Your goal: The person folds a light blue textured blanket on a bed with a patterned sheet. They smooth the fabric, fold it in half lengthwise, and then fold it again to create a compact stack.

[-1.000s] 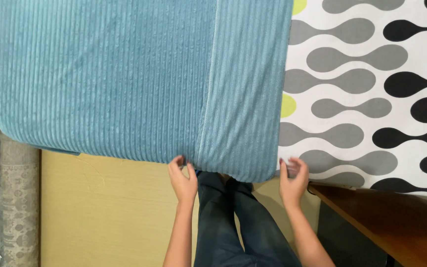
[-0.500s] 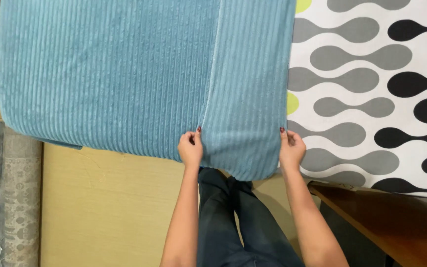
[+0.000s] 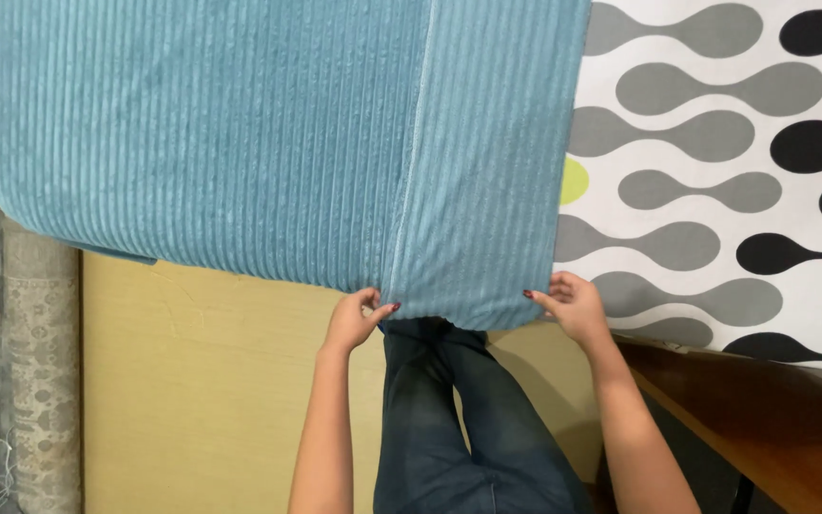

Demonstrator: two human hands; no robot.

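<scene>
Hands pinching near edge of ribbed teal blanket (image 3: 278, 143): left hand (image 3: 354, 319) at fold seam, right hand (image 3: 573, 306) at corner, beside patterned bedsheet (image 3: 715, 162).

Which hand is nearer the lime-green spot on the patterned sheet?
Right. The right hand grips the ribbed teal blanket corner just below the lime-green spot; the left hand pinches the fold farther left.
</scene>
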